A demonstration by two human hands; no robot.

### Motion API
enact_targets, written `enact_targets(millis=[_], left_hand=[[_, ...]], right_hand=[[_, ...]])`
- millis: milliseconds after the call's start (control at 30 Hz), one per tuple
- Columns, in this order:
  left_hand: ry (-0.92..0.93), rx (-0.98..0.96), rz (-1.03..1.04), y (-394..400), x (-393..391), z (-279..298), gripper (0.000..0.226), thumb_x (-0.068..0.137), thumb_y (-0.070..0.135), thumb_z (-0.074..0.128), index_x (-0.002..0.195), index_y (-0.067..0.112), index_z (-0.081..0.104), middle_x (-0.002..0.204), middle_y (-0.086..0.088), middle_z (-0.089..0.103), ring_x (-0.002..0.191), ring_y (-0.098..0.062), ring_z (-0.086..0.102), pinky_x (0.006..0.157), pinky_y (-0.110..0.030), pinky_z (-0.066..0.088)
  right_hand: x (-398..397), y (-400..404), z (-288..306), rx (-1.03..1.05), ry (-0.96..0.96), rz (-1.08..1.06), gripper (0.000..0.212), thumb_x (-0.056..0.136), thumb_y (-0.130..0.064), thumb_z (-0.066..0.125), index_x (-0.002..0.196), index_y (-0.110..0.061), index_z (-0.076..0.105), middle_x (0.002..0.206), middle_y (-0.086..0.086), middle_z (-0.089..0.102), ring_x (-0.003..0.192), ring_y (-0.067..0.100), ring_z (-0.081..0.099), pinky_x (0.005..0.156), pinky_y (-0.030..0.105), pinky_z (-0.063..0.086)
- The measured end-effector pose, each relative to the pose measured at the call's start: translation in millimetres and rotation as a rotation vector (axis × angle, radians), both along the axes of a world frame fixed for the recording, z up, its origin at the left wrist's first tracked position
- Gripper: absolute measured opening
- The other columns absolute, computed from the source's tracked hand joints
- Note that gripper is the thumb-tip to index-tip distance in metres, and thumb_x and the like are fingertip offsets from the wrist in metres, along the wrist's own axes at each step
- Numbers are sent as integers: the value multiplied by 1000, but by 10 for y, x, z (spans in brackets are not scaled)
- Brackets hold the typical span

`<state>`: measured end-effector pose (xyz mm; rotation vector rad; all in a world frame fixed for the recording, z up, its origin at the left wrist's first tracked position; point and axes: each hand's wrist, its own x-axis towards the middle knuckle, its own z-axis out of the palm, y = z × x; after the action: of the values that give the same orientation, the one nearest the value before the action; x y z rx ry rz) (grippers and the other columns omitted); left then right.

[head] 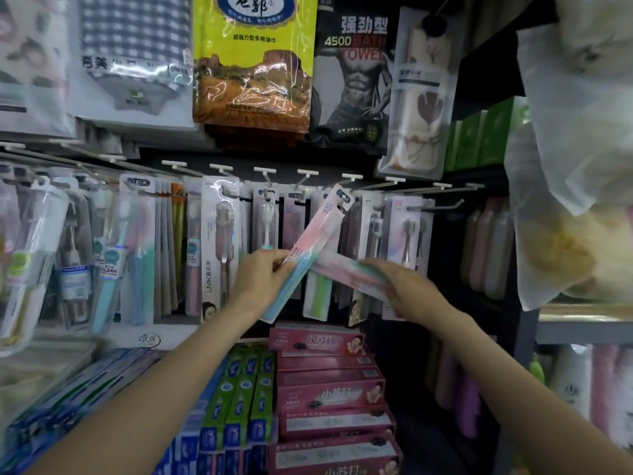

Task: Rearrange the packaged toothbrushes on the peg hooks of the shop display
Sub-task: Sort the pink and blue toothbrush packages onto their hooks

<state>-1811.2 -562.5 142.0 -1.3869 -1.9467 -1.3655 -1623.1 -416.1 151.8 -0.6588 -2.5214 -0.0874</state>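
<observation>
A person stands close to a shop display, both bare forearms reaching forward. The left hand curls its fingers around the lower part of a pink and teal toothbrush pack, held tilted so its top leans up and to the right, its hang tab just beside a white-tipped peg hook. The right hand grips a second, blurred pink and green pack lying nearly level, its left end touching the first pack. Behind the hands, a row of hanging toothbrush packs fills the hooks. Towel packages hang farther up, and pink toothpaste boxes and green ones are stacked nearer, below the hands
</observation>
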Motion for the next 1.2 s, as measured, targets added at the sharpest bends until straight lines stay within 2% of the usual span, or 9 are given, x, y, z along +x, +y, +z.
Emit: enact_targets(millis=[133, 300, 433, 533, 633, 833, 967, 1100, 1200], left_hand=[[4, -39, 4, 45, 40, -34, 24, 91, 16, 57, 113, 10, 66, 93, -8, 71, 73, -18, 62, 63, -27, 48], [-71, -59, -10, 184, 128, -100, 23, 91, 15, 56, 112, 9, 65, 97, -7, 70, 77, -17, 61, 68, -26, 49], [-104, -21, 32, 342, 180, -165, 15, 90, 15, 59, 89, 3, 67, 77, -9, 66, 72, -23, 61, 69, -30, 48], [-113, -25, 34, 373, 186, -185, 15, 90, 12, 58, 91, 0, 67, 78, -5, 61, 74, -17, 55, 68, -25, 42], [-86, -4, 15, 238, 184, -204, 23, 90, 3, 53, 110, 2, 64, 95, -10, 67, 87, -21, 61, 72, -23, 43], [245, 219, 221, -217, 33, -182, 36, 85, 3, 56, 120, 8, 53, 115, -12, 54, 109, -25, 46, 91, -33, 38], [6, 322, 412, -404, -158, -178, 50, 80, 18, 67, 124, 9, 44, 126, -15, 39, 118, -28, 37, 101, -38, 35], [-214, 221, 415, -457, -247, -186, 81, 75, 29, 74, 137, 3, 29, 135, -19, 30, 126, -32, 30, 105, -44, 33], [-284, 144, 394, -451, -269, -191, 85, 74, 28, 76, 138, 3, 26, 132, -18, 37, 123, -33, 37, 100, -40, 36]], right_hand=[[16, -87, -118, 111, -60, -120, 75, 83, 2, 44, 141, -39, 24, 128, -1, 51, 110, 25, 54, 84, 36, 48], [386, -242, -72, 193, -85, -252, 67, 81, -4, 44, 136, -41, 31, 125, -4, 56, 106, 23, 58, 87, 33, 44], [589, -389, 0, 268, -142, -272, 61, 83, -11, 45, 135, -41, 33, 124, -7, 57, 110, 20, 56, 93, 30, 37], [671, -482, 28, 297, -25, -215, 55, 80, -14, 48, 130, -36, 41, 114, -6, 62, 101, 19, 59, 88, 30, 39], [657, -572, 60, 91, 241, -81, 49, 80, -11, 54, 126, -27, 50, 106, 0, 64, 82, 18, 56, 67, 27, 39], [-10, -632, -24, -213, 304, 72, 55, 84, -8, 56, 136, -17, 43, 113, 10, 62, 78, 16, 52, 69, 22, 44], [-435, -710, -154, -366, 503, 130, 55, 88, -3, 51, 141, -13, 36, 115, 7, 57, 70, 12, 51, 52, 8, 40], [-659, -751, -230, -519, 640, 137, 49, 91, -2, 47, 138, -11, 37, 107, 8, 59, 66, 10, 51, 46, 8, 40], [-744, -780, -356, -517, 671, 127, 47, 92, 0, 43, 138, -9, 35, 93, 3, 56, 64, 12, 53, 50, 15, 43]])
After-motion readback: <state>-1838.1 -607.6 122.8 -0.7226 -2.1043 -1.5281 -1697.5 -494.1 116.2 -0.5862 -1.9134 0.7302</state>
